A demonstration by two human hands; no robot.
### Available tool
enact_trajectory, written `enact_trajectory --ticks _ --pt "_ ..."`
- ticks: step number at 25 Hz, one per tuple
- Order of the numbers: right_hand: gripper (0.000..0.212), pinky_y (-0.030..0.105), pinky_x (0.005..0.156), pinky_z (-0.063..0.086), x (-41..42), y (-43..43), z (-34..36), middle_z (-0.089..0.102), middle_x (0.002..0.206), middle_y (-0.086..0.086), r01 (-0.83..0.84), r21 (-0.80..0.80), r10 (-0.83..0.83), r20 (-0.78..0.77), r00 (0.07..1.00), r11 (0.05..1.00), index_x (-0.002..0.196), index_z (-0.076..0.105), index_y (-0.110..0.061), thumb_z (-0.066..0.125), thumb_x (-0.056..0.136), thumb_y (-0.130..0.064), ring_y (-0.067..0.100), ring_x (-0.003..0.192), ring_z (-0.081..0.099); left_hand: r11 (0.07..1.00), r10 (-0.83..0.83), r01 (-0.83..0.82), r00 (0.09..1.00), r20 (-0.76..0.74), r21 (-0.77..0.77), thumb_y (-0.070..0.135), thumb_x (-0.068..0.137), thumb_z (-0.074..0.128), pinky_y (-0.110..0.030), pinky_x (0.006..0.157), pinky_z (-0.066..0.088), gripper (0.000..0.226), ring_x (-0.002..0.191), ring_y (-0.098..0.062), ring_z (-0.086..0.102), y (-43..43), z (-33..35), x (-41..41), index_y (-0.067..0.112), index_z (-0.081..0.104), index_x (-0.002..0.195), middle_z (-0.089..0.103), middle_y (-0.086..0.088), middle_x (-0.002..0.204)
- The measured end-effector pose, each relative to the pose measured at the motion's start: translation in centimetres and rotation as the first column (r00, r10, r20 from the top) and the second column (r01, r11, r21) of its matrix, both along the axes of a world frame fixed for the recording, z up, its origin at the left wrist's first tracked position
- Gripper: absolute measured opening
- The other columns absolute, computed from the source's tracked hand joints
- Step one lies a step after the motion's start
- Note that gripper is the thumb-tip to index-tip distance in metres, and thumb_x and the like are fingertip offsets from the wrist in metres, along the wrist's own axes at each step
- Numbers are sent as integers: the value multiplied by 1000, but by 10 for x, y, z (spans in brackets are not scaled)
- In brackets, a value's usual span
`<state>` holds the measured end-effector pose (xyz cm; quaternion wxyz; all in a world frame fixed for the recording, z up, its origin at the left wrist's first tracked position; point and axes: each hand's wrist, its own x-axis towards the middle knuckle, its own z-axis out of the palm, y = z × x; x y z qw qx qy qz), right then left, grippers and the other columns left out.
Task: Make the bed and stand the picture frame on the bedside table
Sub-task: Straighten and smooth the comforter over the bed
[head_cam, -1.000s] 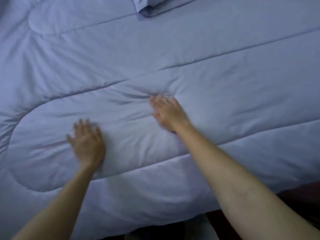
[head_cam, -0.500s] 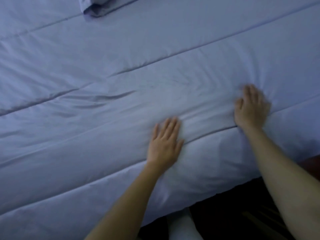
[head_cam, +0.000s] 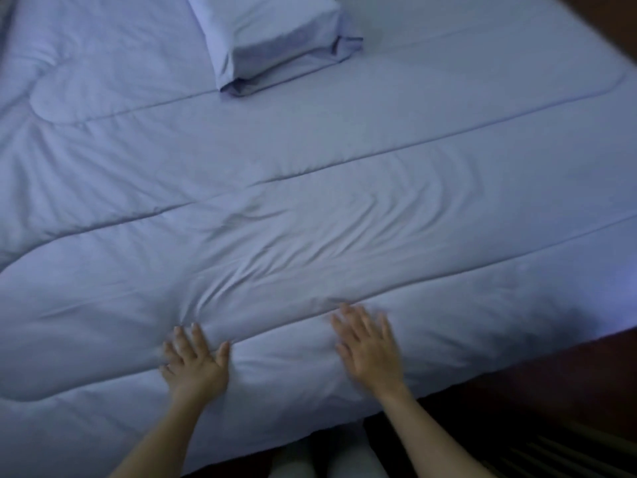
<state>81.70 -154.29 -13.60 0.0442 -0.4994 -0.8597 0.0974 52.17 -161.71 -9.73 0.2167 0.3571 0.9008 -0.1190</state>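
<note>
A pale blue quilted duvet covers the whole bed, with creases fanning out near its front edge. My left hand lies flat on it, fingers spread, palm down. My right hand also rests flat on the duvet a little to the right, blurred by motion. A matching blue pillow sits at the top middle. No picture frame or bedside table is in view.
The dark wooden bed frame runs along the lower right edge of the duvet. Dark floor and my pale trouser legs show below the front edge of the bed.
Both hands have slid back toward the near edge of the duvet, and the view has pulled back and tilted up. The pillow is now in full view.
</note>
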Motion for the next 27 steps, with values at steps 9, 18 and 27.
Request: enact_trajectory --ticks 9,18,27 --pt "35 37 99 40 121 60 118 54 132 22 682 -501 -771 45 635 532 119 58 -2 37 95 -18 35 121 50 639 -540 710 689 484 -297 60 92 30 -37 109 33 72 131 -32 45 83 110 101 5 50 134 47 -13 143" --pt "27 28 69 48 150 74 314 73 86 -4 504 -398 -557 -802 213 766 78 68 -21 47 90 -10 15 77 70 569 -807 261 359 469 780 19 97 44 -28 86 47 24 97 -14 65 166 276 247 19 66 108 70 3 107" --pt "23 38 76 52 342 99 379 74 86 0 546 -293 -422 -898 125 785 97 67 -21 45 94 -15 20 82 70 592 -773 -299 54 632 749 30 102 31 -31 80 52 36 91 -15 68 231 321 449 19 65 107 71 4 98"
